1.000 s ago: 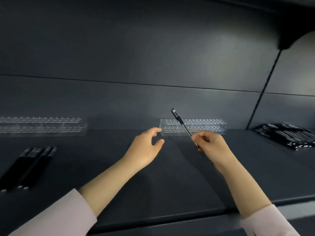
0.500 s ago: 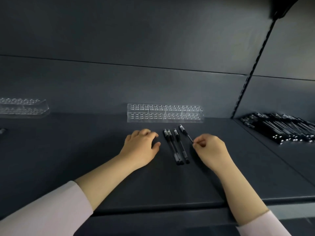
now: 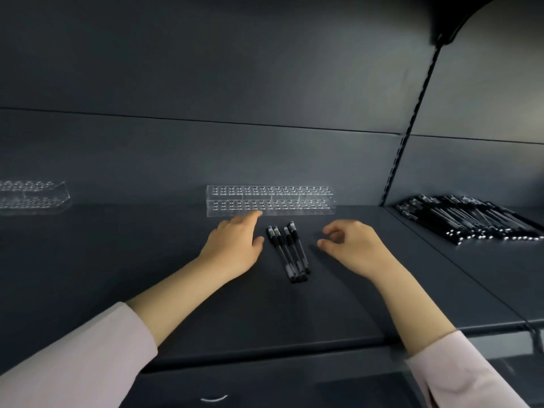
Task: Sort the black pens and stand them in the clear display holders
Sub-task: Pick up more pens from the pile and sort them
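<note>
Flanking the four pens (image 3: 290,251) on the shelf (image 3: 294,313) with my left grip (image 3: 232,245) flat and empty and my right grip (image 3: 350,245) loosely curled on nothing, I judged it best to pinch one pen near its cap and stand it straight in the holder (image 3: 270,200) just behind.

The person wears a pale pink, smooth long-sleeved top. The left sleeve (image 3: 73,357) and right sleeve (image 3: 459,375) end partway along the forearms, leaving the left hand (image 3: 232,245) and right hand (image 3: 353,245) bare.
</note>
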Action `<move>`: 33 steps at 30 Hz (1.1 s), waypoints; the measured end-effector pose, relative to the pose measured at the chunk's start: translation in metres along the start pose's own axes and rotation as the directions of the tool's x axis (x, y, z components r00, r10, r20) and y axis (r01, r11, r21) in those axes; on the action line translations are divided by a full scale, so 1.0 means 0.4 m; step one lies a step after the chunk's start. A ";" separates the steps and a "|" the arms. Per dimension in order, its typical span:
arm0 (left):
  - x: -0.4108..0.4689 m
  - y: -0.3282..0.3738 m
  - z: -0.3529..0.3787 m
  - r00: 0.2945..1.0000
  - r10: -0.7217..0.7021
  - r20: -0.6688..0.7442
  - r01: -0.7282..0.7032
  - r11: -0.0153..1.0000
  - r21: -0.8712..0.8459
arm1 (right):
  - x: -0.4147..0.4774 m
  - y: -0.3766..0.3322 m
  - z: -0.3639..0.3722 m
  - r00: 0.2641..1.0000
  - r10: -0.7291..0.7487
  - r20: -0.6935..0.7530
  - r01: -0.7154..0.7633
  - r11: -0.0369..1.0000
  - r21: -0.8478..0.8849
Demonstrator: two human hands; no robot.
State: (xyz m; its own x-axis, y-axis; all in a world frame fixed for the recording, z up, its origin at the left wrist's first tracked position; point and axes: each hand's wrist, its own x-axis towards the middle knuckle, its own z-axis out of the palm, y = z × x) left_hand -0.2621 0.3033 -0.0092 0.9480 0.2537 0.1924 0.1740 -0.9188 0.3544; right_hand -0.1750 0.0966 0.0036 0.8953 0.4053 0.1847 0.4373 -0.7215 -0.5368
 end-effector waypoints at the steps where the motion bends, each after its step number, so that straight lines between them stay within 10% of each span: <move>1: 0.005 0.020 -0.007 1.000 0.013 -0.026 -0.014 1.000 -0.004 | 0.009 0.017 -0.017 1.000 -0.007 -0.030 0.006 0.999 -0.038; 12: 0.148 0.415 0.108 0.992 0.118 -0.054 -0.117 0.993 0.015 | 0.118 0.354 -0.287 0.991 -0.027 -0.134 0.005 0.986 -0.166; 33: 0.422 0.963 0.459 0.944 -0.325 0.061 0.328 0.894 -0.306 | 0.361 0.893 -0.470 0.994 -0.107 0.030 0.109 0.992 -0.064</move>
State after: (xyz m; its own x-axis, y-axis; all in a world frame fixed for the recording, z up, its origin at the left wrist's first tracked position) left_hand 0.0137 -0.0634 -0.0083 0.8542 0.5198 0.0104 0.3848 -0.6455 0.6597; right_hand 0.1264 -0.2081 -0.0064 0.8403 0.4969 0.2168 0.5369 -0.7072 -0.4599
